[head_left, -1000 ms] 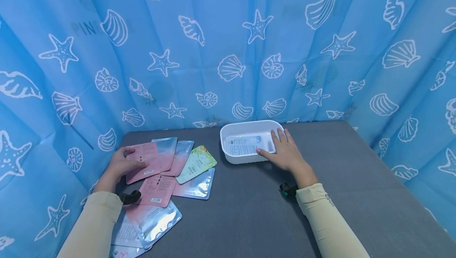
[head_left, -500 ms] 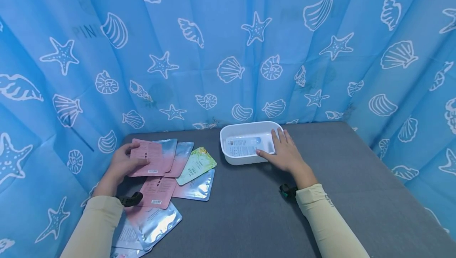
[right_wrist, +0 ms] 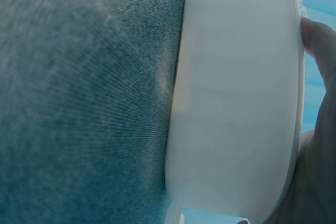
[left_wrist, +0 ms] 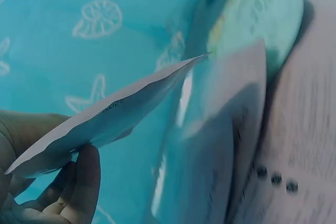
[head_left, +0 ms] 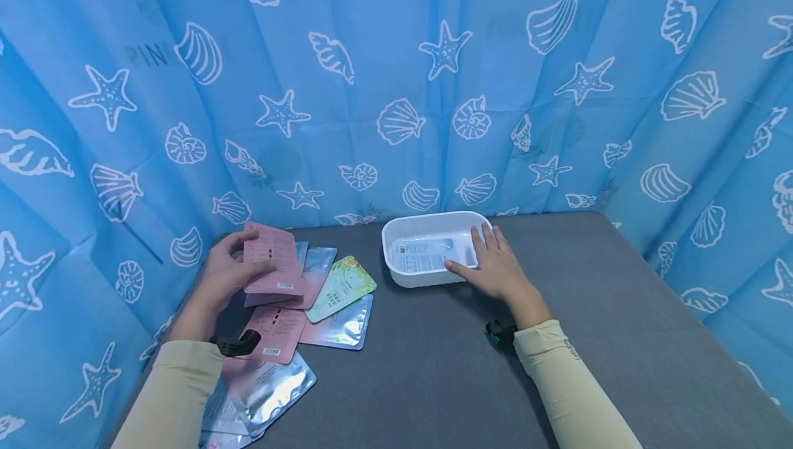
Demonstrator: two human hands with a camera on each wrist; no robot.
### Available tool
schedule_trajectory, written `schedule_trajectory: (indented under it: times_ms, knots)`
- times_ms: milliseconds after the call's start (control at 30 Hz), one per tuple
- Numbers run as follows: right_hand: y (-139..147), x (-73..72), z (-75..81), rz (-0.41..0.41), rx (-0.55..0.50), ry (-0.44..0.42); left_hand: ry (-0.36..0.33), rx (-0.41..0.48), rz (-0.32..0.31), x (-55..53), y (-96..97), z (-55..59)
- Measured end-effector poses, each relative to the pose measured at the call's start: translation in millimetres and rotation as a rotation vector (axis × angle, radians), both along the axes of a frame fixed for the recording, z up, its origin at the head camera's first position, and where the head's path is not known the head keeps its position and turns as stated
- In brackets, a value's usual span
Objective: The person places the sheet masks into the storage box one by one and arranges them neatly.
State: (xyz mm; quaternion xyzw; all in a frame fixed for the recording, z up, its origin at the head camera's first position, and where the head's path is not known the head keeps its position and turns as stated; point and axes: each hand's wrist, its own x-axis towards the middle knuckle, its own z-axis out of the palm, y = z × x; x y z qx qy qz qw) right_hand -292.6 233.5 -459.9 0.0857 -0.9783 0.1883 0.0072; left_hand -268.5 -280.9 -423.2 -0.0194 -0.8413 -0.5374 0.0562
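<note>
My left hand (head_left: 224, 271) pinches a pink sheet-mask packet (head_left: 272, 256), its far side tipped up above the pile. In the left wrist view, the thumb and fingers grip this packet (left_wrist: 110, 121), seen nearly edge-on. My right hand (head_left: 500, 273) rests on the right end of a white plastic bin (head_left: 415, 279), fingers extended over the rim and thumb at the near side. The bin's plain outer wall (right_wrist: 236, 98) fills much of the right wrist view. A pale blue and white packet (head_left: 423, 255) lies flat inside the bin.
Several packets are spread overlapping at left: a green floral one (head_left: 343, 288), a pink one (head_left: 275, 332) and silvery-blue ones such as this packet (head_left: 272, 390). The grey tabletop (head_left: 421, 366) ends at a blue shell-patterned curtain (head_left: 372, 125).
My left hand has lifted the pink packet off the pile and moved it slightly right and away, tilting it upward. My right hand and the bin have stayed in place.
</note>
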Motion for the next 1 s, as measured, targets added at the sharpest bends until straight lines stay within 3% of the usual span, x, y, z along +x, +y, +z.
schedule_trajectory:
  times_ms: [333, 633, 1000]
  knots:
    - [0, 0.4, -0.3, -0.001, -0.011, 0.008, 0.05, 0.075, -0.042, 3.9, 43.4, 15.9]
    - [-1, 0.1, -0.7, -0.002, -0.003, -0.011, 0.067, 0.144, -0.053, -1.4, 81.0, 9.1]
    - [-3, 1.3, 1.5, -0.004, -0.013, 0.002, 0.047, 0.221, -0.091, -4.9, 119.6, 8.8]
